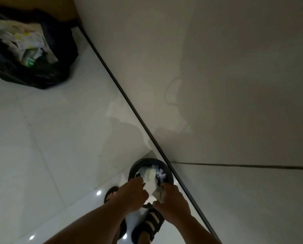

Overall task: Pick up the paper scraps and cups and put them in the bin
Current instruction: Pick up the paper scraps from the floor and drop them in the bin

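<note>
Depositing step, seen from above. Your right hand (173, 199) hangs over the near rim of the bin (135, 166), its fingers curled round a crumpled paper scrap (158, 193), pale and creased, not yet released. Your left hand (133, 192) is at the rim beside it with fingers bent; whether it holds anything cannot be told in this dim light. The bin is small, round and dark, standing on the floor (59, 138) against the wall (217, 85) just ahead of your sandals (152, 221). It already holds loose white paper and what appears to be a pale cup (150, 174). The next move probably calls only for loosening the right fingers with the scrap well inside the rim, since light paper drifts. The floor is glossy white tile that mirrors the ceiling lights. A slack black bag (59, 71) of mixed litter lies well apart, far left.
</note>
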`<state>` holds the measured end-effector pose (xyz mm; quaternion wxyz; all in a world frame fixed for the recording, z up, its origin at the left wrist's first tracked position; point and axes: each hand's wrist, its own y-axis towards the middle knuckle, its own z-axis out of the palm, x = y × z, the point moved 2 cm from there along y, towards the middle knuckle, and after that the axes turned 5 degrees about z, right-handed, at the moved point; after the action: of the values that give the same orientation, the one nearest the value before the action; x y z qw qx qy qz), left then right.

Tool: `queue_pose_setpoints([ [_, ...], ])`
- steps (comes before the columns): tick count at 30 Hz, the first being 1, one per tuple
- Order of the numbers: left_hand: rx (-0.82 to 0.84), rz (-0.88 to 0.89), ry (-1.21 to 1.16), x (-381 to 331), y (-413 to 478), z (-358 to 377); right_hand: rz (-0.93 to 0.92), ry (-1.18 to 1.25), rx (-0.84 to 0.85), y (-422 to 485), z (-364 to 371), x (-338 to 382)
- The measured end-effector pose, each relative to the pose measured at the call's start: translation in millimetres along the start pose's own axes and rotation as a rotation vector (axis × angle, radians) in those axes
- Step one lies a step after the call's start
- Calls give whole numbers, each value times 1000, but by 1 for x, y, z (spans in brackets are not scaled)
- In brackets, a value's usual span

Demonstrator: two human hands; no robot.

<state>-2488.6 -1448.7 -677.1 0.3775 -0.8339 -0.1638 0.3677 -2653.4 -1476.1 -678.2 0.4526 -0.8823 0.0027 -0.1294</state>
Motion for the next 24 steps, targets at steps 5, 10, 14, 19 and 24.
queue_pose_setpoints([
  [5, 48, -4, 35, 35, 90, 54, 23, -8, -31, 97, 49, -35],
  [10, 150, -98, 143, 59, 81, 79, 63, -3, -5, 99, 70, -54],
  [14, 98, -154, 144, 44, 44, 53, 42, 32, 25, 54, 51, -54],
  [19, 19, -49, 149, -7, -13, -4, -6, 52, -5, -12, -8, -33],
  [24, -6, 98, 284, -65, -73, -49, 41, 114, -150, -98, -62, -8],
])
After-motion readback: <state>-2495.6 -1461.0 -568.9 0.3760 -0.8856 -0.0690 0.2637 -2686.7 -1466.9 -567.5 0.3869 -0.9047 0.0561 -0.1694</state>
